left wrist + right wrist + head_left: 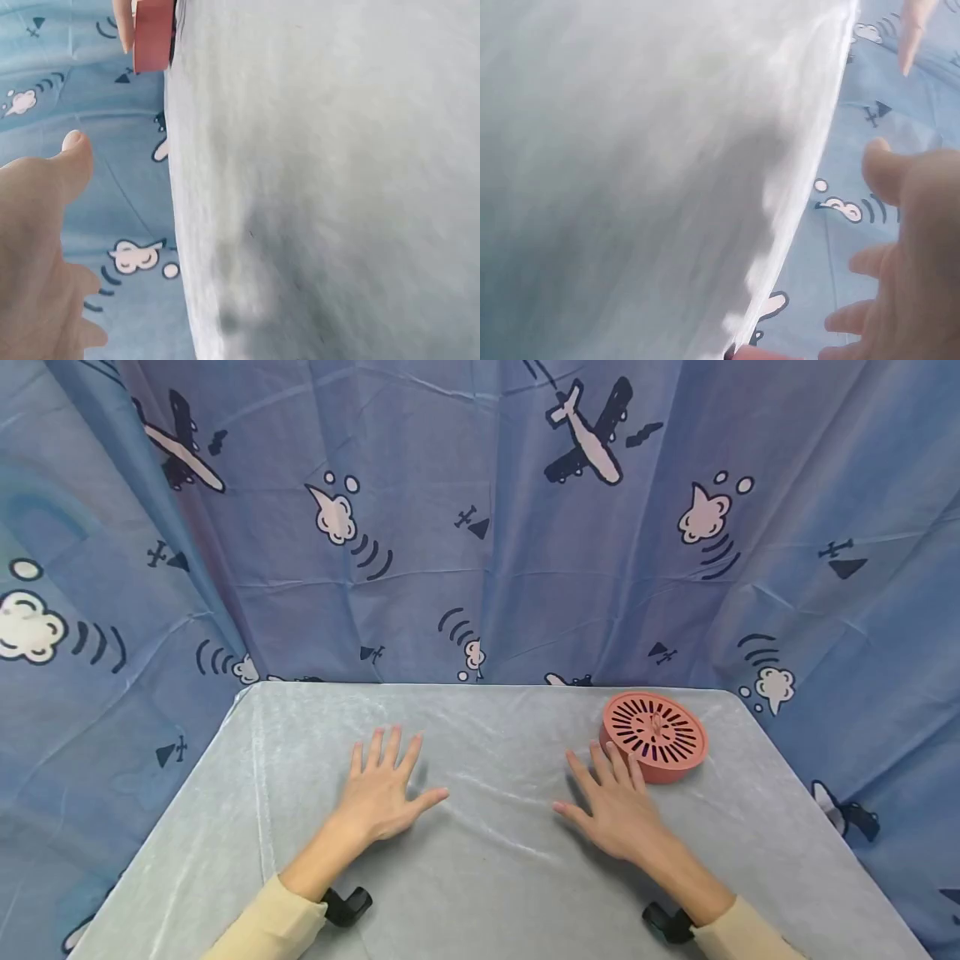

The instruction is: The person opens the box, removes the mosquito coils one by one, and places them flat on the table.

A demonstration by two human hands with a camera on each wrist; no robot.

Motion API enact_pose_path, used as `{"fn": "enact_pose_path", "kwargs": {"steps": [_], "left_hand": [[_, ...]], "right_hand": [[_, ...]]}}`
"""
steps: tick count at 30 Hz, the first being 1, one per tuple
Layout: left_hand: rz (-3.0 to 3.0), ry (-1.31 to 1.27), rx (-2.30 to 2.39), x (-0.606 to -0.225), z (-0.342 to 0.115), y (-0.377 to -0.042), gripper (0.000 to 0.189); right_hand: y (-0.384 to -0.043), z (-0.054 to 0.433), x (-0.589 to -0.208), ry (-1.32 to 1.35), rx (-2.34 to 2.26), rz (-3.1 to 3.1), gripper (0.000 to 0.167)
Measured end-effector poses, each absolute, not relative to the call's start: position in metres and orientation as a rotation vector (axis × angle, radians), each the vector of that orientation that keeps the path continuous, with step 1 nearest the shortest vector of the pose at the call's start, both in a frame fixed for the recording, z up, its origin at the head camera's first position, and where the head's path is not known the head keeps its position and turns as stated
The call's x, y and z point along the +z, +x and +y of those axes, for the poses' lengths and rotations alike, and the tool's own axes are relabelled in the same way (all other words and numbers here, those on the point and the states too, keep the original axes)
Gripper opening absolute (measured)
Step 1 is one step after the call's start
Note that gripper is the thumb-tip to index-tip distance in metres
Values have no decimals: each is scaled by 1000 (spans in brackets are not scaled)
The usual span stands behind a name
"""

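Coral-coloured and round, a case (666,773) with a slotted lid (637,732) sits at the far right of the table, upright on a pale grey cover (480,868). A small raised piece (656,723) stands near the middle of the lid.

The left hand (381,792) hovers over the left half of the table, palm down, its fingers spread apart and holding nothing; the case is well away from it. The right hand (618,810) is also palm down and holds nothing, its fingers apart and extended toward the far side. In the head view its fingertips overlap the near left edge of the case; whether they touch it, I cannot tell.

That overlap looks like the main risk. A forward sweep of the right hand could catch the wall and push the case toward the far edge of the table, which lies not far behind it. The cover shows creases and may be loose; if so, a drag on it could shift the case too. Whether the lid is fastened cannot be seen, so lifting by the raised piece alone might bring up the lid and leave the base behind. The black device (667,924) at the right wrist sits low and could snag the cover if that forearm drops.
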State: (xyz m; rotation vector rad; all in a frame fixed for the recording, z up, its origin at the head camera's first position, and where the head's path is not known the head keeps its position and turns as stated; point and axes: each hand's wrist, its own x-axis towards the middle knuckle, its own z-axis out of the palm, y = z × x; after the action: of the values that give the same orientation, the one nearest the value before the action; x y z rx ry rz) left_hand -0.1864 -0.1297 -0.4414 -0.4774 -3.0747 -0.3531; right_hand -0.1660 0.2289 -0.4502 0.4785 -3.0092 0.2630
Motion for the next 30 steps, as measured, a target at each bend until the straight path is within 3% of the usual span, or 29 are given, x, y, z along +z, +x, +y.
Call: {"fn": "enact_pose_path", "kwargs": {"steps": [30], "left_hand": [[-2983, -617, -542, -418, -44, -218, 87]], "right_hand": [[-171, 279, -416, 411, 275, -2842, 63]]}}
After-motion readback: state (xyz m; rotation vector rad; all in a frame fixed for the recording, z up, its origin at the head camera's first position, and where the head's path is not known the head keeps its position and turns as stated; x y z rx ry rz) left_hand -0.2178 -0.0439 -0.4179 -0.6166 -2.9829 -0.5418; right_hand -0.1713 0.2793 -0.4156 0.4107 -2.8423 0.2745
